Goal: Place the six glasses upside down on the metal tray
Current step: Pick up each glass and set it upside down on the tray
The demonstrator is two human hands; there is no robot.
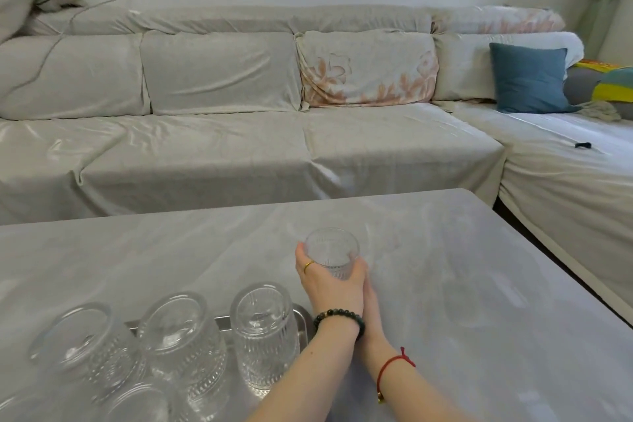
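Ribbed clear glass point(331, 252) upright, both hands point(334, 281) cupping.

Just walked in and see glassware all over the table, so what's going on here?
A person is loading a metal tray with glasses turned upside down. Several inverted glasses already stand on it at the near left. Both hands reach past the tray: the left hand wraps an upright glass on the grey table, and the right hand is mostly hidden behind it. That glass is not yet flipped.
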